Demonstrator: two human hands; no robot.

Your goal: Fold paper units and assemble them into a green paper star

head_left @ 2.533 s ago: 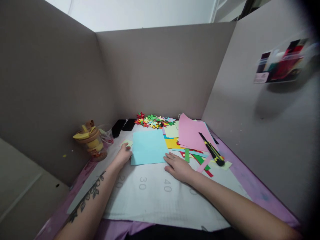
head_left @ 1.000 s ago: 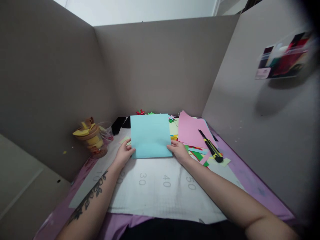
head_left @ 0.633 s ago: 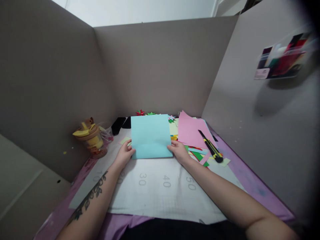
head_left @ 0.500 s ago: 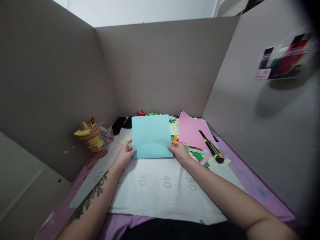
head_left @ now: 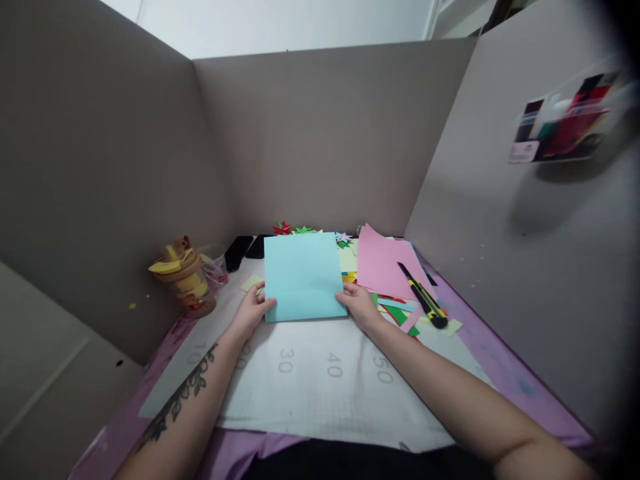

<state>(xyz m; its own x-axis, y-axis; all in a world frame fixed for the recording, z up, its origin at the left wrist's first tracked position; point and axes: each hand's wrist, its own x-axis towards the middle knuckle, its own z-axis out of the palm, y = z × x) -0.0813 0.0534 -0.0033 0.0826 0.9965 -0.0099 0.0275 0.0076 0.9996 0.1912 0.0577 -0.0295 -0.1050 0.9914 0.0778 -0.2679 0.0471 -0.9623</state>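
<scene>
A light-blue sheet of paper is held up in front of me, tilted, just over the white mat. My left hand grips its lower left edge, the thumb on the near face and the fingers behind. At the lower right edge my right hand pinches it the same way. Right of that hand lie cut paper strips in several colours. A black and yellow utility knife rests across the strips and a pink sheet.
The white mat with printed numbers covers a purple cloth. A yellow and brown cup stands left, near dark flat objects. Folded paper stars lie at the back. Grey panels enclose three sides; a clear holder hangs right.
Almost nothing differs. Both hands keep hold of the light-blue sheet, which sits very slightly lower in view; the whole view has shifted a little.
</scene>
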